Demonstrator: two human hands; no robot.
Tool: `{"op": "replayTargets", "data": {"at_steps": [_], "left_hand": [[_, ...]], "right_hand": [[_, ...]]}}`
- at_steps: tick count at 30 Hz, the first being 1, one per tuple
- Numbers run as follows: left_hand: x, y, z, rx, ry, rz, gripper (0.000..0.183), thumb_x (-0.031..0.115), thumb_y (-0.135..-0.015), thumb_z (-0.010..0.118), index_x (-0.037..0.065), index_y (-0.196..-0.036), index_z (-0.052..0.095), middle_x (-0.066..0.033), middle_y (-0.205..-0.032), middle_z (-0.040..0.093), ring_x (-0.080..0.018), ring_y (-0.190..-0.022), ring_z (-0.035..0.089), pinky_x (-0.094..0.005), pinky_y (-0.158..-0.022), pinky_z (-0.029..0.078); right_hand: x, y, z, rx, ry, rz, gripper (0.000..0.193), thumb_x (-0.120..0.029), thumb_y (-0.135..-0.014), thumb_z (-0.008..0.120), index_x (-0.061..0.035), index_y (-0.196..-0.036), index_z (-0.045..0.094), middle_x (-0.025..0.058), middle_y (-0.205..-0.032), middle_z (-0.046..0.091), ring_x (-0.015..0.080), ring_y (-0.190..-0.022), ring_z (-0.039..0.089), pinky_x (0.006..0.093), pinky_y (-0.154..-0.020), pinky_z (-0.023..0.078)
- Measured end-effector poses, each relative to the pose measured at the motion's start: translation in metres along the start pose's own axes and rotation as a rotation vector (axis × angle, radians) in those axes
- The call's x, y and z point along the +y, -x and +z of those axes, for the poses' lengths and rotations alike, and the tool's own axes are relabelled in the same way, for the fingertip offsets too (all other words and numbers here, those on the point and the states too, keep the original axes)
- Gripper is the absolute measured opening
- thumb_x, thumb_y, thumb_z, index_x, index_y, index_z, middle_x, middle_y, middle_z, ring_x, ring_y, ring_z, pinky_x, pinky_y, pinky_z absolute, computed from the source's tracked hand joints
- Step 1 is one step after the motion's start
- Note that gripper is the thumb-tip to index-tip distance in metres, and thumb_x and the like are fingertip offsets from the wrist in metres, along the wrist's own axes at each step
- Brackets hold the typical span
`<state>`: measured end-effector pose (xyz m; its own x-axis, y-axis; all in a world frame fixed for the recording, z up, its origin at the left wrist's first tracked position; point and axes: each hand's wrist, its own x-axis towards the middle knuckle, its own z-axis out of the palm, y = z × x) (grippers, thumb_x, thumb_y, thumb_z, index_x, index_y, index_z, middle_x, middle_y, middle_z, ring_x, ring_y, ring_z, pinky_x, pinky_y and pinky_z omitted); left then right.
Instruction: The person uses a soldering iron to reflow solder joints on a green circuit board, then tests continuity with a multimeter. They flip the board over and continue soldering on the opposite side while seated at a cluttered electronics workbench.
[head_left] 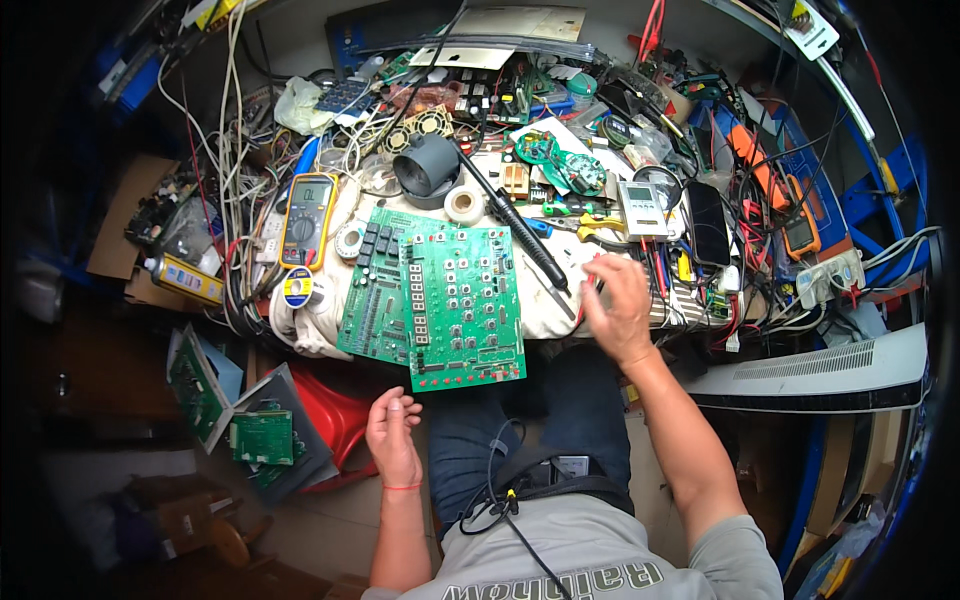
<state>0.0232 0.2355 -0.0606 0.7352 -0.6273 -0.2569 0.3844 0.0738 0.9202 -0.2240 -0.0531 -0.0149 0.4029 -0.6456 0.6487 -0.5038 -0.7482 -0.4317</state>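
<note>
At the left we see loose green boards (265, 437) below the surface (545, 322), then a yellow multimeter (325, 187) lying on it beside a spool with a yellow label (298, 287). A red stool (322, 412) stands lower down, and next comes our left hand (393, 437), loosely curled near the front board's lower left corner; we cannot tell whether it holds anything. That front green board (463, 318), with its column of digit displays, lies partly over a second green board (375, 318) and juts past the surface's front edge. To its right a black soldering iron (528, 243) slants down toward our right hand (618, 308), whose fingers are bent over the surface; its grip we cannot tell. Beyond lie a white handheld device (641, 209), a black phone (710, 222) and an orange meter (800, 230).
</note>
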Motion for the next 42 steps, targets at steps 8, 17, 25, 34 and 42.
{"op": "replayTargets", "data": {"at_steps": [8, 17, 25, 34, 42], "left_hand": [[-0.001, 0.011, 0.036, 0.001, -0.080, -0.029, 0.037, 0.019, -0.112, 0.064, 0.004, -0.145, 0.056, -0.0045, -0.118, 0.071, -0.0136, -0.099, 0.070, -0.0281, -0.081, 0.057], [0.001, 0.011, 0.021, 0.018, -0.110, -0.061, 0.035, 0.021, -0.112, 0.065, 0.002, -0.140, 0.060, -0.0070, -0.117, 0.071, -0.0125, -0.096, 0.071, -0.0254, -0.080, 0.056], [0.006, 0.008, 0.020, 0.027, -0.152, -0.063, 0.033, 0.021, -0.112, 0.064, 0.003, -0.140, 0.060, -0.0067, -0.116, 0.072, -0.0123, -0.097, 0.071, -0.0257, -0.081, 0.057], [0.000, 0.002, 0.026, 0.039, -0.129, -0.072, 0.035, 0.023, -0.114, 0.060, 0.003, -0.142, 0.059, -0.0066, -0.118, 0.073, -0.0130, -0.096, 0.071, -0.0266, -0.081, 0.056], [-0.004, -0.005, 0.019, 0.032, -0.068, -0.094, 0.036, 0.030, -0.117, 0.054, 0.003, -0.142, 0.059, -0.0070, -0.115, 0.072, -0.0150, -0.094, 0.070, -0.0283, -0.080, 0.054]], "right_hand": [[-0.017, -0.003, 0.028, -0.209, 0.030, -0.020, 0.041, -0.014, -0.084, 0.082, -0.0153, -0.123, 0.070, 0.0058, -0.122, 0.062, 0.0289, -0.111, 0.062, 0.0456, -0.092, 0.048], [-0.007, 0.003, 0.048, -0.069, 0.047, 0.076, 0.038, -0.013, -0.080, 0.081, -0.0180, -0.117, 0.070, 0.0051, -0.118, 0.062, 0.0304, -0.101, 0.065, 0.0475, -0.088, 0.050], [-0.009, -0.004, 0.052, -0.043, 0.023, 0.160, 0.034, -0.011, -0.080, 0.079, -0.0178, -0.112, 0.071, 0.0043, -0.118, 0.063, 0.0297, -0.105, 0.065, 0.0475, -0.088, 0.051], [-0.009, -0.004, 0.042, -0.102, -0.030, 0.166, 0.034, -0.017, -0.082, 0.084, -0.0161, -0.115, 0.073, 0.0071, -0.124, 0.064, 0.0322, -0.112, 0.064, 0.0467, -0.092, 0.052], [0.001, -0.005, -0.007, 0.058, -0.500, 0.467, 0.025, -0.010, -0.102, 0.074, -0.0022, -0.125, 0.073, 0.0133, -0.132, 0.068, 0.0230, -0.109, 0.071, 0.0321, -0.084, 0.059]]}}
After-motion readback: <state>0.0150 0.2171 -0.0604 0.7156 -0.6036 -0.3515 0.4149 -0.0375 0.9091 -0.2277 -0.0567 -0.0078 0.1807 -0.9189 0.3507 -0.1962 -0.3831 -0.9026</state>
